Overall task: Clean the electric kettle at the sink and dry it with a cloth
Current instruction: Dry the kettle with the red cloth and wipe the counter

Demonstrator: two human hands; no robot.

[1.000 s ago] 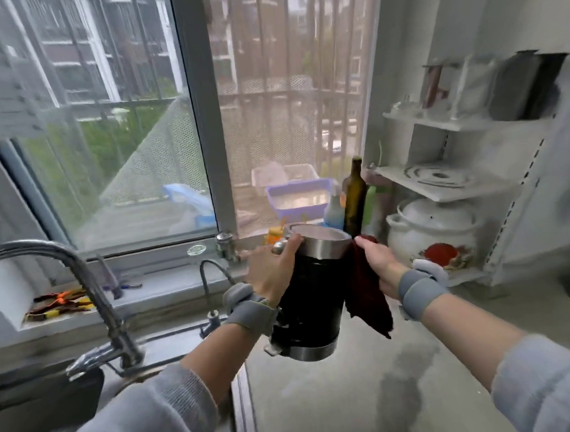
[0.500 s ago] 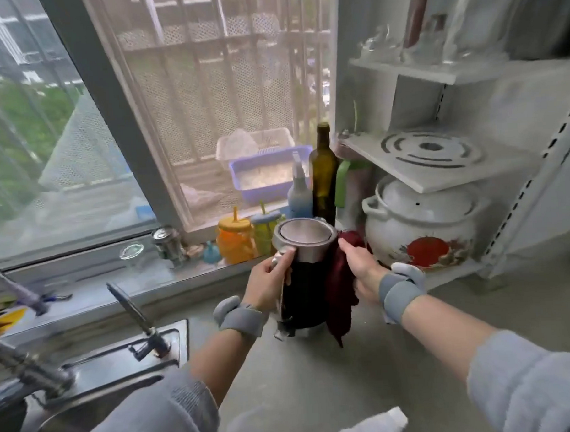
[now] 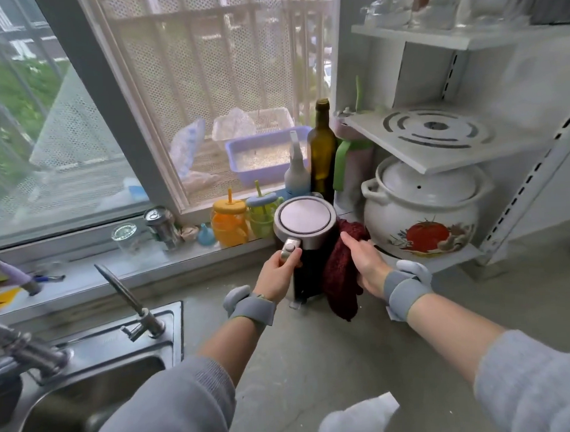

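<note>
A black electric kettle [image 3: 307,273] with a steel lid stands upright on the grey counter near the window sill. My left hand [image 3: 278,275] grips its handle just below the lid button. A dark red cloth [image 3: 340,275] hangs against the kettle's right side. My right hand [image 3: 366,264] presses the cloth to the kettle with fingers laid flat over it. The steel sink [image 3: 98,374] and its tap lie at the lower left.
A white ceramic pot [image 3: 420,206] sits on the shelf rack's bottom tier right of the kettle. A dark glass bottle [image 3: 321,152], a spray bottle and two lidded jars [image 3: 230,223] stand behind it. A white object [image 3: 354,418] lies on the counter's near edge.
The kettle came down from mid-air and rightward onto the counter by the sill. Both hands stayed on it, and the view tilted down so the lid top shows.
</note>
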